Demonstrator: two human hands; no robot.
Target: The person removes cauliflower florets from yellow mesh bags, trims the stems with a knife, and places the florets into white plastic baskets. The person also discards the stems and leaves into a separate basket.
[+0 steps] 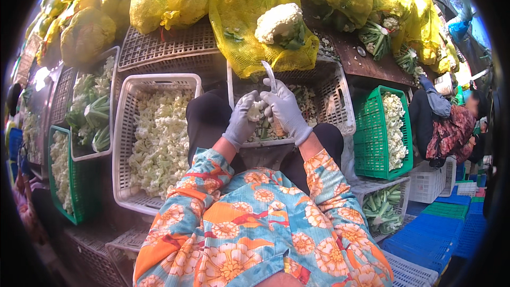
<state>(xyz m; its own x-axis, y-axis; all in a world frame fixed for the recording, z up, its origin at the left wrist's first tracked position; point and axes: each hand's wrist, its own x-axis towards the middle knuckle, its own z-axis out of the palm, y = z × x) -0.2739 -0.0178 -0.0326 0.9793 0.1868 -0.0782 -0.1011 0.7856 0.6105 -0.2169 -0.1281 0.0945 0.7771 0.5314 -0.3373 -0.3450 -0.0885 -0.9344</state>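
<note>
My left hand [241, 122], in a pale grey glove, holds a small cauliflower floret [255, 112]. My right hand [286, 109], gloved alike, is shut on a knife; its curved metal blade [269, 74] points up and away from me, and its handle is mostly hidden in the hand. Both hands are close together over a white plastic crate [338, 99] holding trimmings. Beyond them, a whole cauliflower head [279, 24] rests on a yellow mesh bag [239, 57]. Cut florets [157, 143] fill much of the white crate at my left.
Filled yellow mesh bags [171, 0] line the far side. A green crate of florets [393, 131] stands at the right, above a crate of leafy stalks [382, 209]. A co-worker [450, 127] sits farther right. Crates with stalks [97, 115] and florets [60, 167] stand at the left.
</note>
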